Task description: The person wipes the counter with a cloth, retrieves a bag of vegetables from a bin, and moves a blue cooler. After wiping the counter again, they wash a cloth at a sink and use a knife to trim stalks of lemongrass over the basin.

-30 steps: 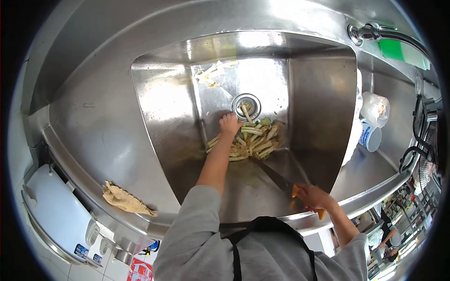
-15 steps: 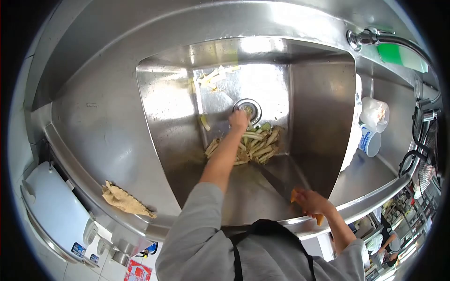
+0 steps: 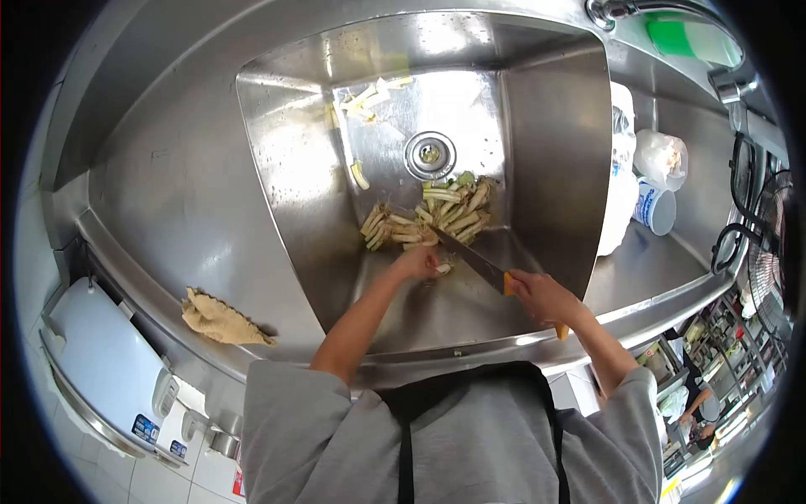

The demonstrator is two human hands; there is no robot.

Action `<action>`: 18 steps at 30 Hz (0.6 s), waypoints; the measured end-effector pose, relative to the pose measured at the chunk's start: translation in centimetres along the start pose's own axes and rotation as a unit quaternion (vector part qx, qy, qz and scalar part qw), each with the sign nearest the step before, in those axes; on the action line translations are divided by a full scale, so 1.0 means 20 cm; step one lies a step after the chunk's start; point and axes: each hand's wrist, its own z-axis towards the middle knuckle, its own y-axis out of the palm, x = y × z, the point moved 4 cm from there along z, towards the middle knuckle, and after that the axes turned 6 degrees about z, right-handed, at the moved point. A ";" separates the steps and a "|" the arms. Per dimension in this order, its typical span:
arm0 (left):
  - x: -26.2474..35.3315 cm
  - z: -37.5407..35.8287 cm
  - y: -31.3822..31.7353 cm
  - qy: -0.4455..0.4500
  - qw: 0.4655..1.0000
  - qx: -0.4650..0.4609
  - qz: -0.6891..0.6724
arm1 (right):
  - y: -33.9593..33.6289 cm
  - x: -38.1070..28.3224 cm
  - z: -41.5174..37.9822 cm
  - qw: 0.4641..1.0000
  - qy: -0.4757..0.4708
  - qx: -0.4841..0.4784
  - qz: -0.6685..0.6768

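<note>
In the steel sink (image 3: 550,160), a pile of pale green vegetable stalks (image 3: 462,208) lies below the drain. My right hand (image 3: 544,301) is closed round the orange handle of a large knife (image 3: 476,262), whose blade points up and left to the pile's lower edge. Just under the stalks, my left hand (image 3: 417,263) has its fingers pressed together at a small whitish piece (image 3: 443,269), too blurred to identify. More cut pieces (image 3: 368,99) lie at the sink's upper left, and one stalk piece (image 3: 359,175) is left of the drain (image 3: 430,155).
A tan cloth (image 3: 222,317) lies on the steel counter at left. In the right basin are a plastic bag (image 3: 661,160), a white and blue tub (image 3: 655,208) and white bags (image 3: 620,197). A faucet (image 3: 617,10) is at upper right. Another person (image 3: 701,403) stands far off at lower right.
My left hand has moved from the drain down to below the stalks. My right hand has raised the knife, and its blade now reaches the pile. The view has shifted.
</note>
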 end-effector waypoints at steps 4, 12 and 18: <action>0.02 -0.06 0.06 -0.018 0.998 0.039 -0.041 | 0.01 -0.09 -0.02 0.973 0.173 -0.155 0.003; 0.00 -0.02 0.06 -0.006 1.000 0.017 0.001 | 0.01 -0.06 0.00 0.968 0.168 -0.185 -0.008; 0.05 -0.07 0.06 -0.003 1.000 0.028 0.007 | 0.10 -0.08 0.13 0.960 0.154 -0.233 0.008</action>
